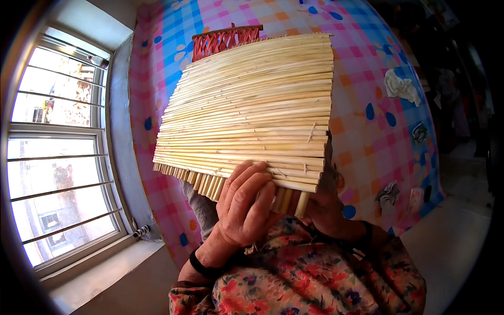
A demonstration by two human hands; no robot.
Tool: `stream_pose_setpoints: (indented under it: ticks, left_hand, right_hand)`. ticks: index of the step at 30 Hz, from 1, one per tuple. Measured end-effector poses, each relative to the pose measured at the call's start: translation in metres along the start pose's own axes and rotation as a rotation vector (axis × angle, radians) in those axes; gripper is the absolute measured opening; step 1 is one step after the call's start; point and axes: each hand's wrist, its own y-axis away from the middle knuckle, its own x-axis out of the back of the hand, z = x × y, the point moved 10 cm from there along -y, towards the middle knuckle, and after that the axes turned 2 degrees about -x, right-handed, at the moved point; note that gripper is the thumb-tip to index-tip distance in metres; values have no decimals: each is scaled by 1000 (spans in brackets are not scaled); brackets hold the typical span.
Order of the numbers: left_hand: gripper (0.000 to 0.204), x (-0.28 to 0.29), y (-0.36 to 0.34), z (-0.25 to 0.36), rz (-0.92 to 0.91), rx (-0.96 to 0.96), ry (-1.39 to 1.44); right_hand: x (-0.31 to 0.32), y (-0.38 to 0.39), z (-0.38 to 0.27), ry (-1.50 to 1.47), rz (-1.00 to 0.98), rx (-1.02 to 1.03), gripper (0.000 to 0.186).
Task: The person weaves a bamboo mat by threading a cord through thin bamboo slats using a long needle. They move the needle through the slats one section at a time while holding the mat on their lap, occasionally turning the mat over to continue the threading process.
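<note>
Surroundings: a barred window (60, 152) on my left above a pale sill (105, 270), a checked pink-and-blue cloth (367, 105) spread behind, and a red woven basket (224, 40) whose contents I cannot see, since the straw mat (247, 110) held up before me hides most of it. My left hand (244, 205) grasps the mat's lower edge, fingers curled over the front. My right hand (325, 207), mostly hidden behind the mat, seems to grip the lower right corner.
</note>
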Motion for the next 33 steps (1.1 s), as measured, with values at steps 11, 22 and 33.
stream_pose_setpoints:
  ticks: [11, 22, 33]
  left_hand:
    - [23, -2, -10, -1, -27, -4, -21]
    - [18, 2, -16, -2, -5, -1, -36]
    - [23, 2, -16, -4, -23, 6, -26]
  right_hand:
    - [0, 1, -58, 480, 142, 449, 18]
    - [-2, -4, -58, 363, 114, 522, 25]
    - [2, -11, -44, 210, 99, 448, 25]
